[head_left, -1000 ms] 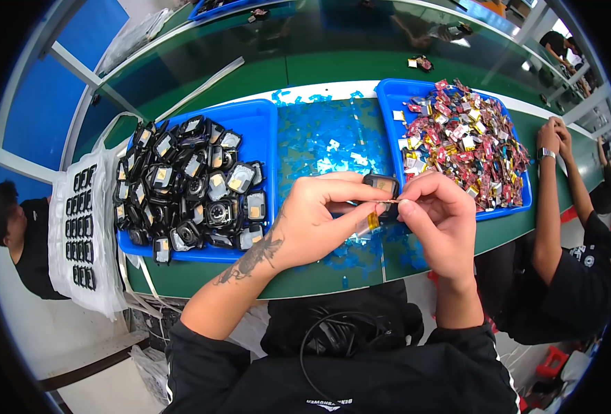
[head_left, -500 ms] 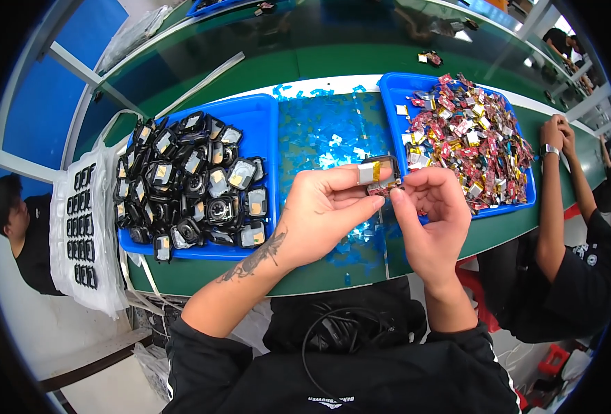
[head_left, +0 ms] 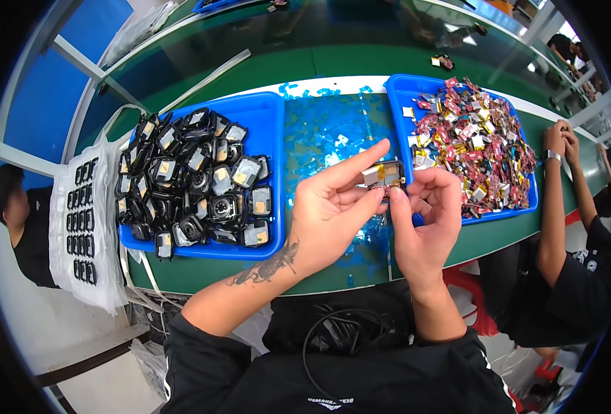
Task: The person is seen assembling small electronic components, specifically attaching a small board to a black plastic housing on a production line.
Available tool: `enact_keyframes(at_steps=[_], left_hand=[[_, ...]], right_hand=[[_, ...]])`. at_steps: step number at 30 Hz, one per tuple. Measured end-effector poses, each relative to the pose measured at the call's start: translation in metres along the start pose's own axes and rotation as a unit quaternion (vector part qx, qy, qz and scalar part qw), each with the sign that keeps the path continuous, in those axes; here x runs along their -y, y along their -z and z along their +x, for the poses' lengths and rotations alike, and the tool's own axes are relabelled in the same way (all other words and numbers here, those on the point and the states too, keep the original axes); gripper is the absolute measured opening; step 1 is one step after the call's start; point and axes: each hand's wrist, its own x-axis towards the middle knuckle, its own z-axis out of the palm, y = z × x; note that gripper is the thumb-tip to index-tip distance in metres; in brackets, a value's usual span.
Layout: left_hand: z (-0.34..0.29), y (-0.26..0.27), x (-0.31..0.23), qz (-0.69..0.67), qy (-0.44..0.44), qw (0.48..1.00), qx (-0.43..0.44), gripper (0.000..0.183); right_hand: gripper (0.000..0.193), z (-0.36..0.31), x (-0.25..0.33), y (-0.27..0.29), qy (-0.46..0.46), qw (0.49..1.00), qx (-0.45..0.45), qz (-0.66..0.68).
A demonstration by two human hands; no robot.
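Above the bench's middle, both hands hold a small black-rimmed watch case (head_left: 397,170). A silver battery (head_left: 372,176) with yellow tape stands at its left side, next to small circuit parts. My left hand (head_left: 326,217) grips the case's left and lower side between thumb and curled fingers, its index finger stretched out above. My right hand (head_left: 426,224) is closed at the case's right edge, thumb against the lower rim and fingers bent. The fingers partly hide the case's inside. A left blue tray (head_left: 272,117) holds a heap of similar black watch cases.
A right blue tray (head_left: 396,93) is heaped with circuit boards and batteries. Blue film scraps (head_left: 333,131) litter the green bench (head_left: 305,281) between the trays. White foam trays (head_left: 71,265) with watch cases stand far left. Co-workers sit left and right, one with hands (head_left: 561,141) at the bench.
My left index finger has lifted off the battery and straightened up and away. The case has tilted slightly, and my right fingers remain at its edge. The view has shifted a little.
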Motion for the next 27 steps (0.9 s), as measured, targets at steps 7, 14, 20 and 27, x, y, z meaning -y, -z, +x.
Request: enact_keyframes(at_steps=[7,14,20,27], left_hand=[[-0.004,0.001,0.002,0.09,-0.046,0.994,-0.046,0.057],[-0.003,-0.002,0.012,0.137,-0.16,0.966,-0.147,0.08],[-0.009,-0.001,0.021,0.4,-0.408,0.819,-0.058,0.064],[-0.015,-0.005,0.02,0.472,-0.492,0.731,0.017,0.06]], right_hand=[[0.043,0.014,0.004,0.0,0.062,0.982,0.129,-0.119],[0.048,0.096,0.011,-0.019,0.001,0.965,0.257,-0.06],[0.055,0.235,-0.073,-0.086,-0.171,0.936,0.258,-0.166],[0.045,0.253,-0.104,-0.085,-0.033,0.882,0.264,-0.39]])
